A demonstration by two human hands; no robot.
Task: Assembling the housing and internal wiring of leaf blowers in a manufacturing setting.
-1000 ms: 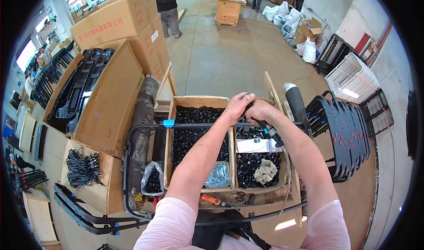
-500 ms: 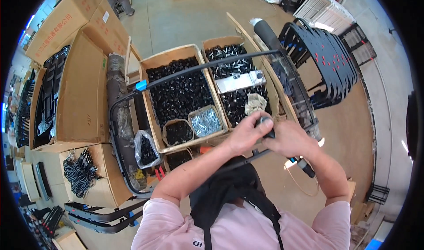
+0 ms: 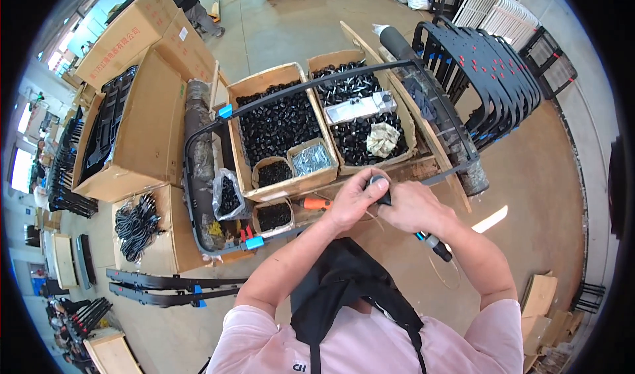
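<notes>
My left hand (image 3: 357, 201) is closed, thumb pressed over a black rounded part (image 3: 380, 189) between my hands. My right hand (image 3: 418, 207) is against it, back of the hand up and fingers mostly hidden. From under the right wrist sticks a slim black hand tool (image 3: 434, 245) with a thin pale hose, which looks like an air screwdriver. Around the hands lies a large black rectangular frame (image 3: 284, 96), resting across the boxes; part of its near side is hidden by my arms. Blue tape (image 3: 254, 242) is wrapped on it.
Past the hands stand cartons of black plastic parts (image 3: 278, 129), silver screws (image 3: 311, 159) and a crumpled white glove (image 3: 382, 140). An orange-handled tool (image 3: 316, 203) lies near my left forearm. Black frames (image 3: 496, 76) stand at right. A big carton (image 3: 142, 123) and coiled black cables (image 3: 137, 225) are left.
The view has shifted, so the boxes and frame sit differently in the picture. Both hands stay together on the black part, a little nearer to me and away from the frame's near right side.
</notes>
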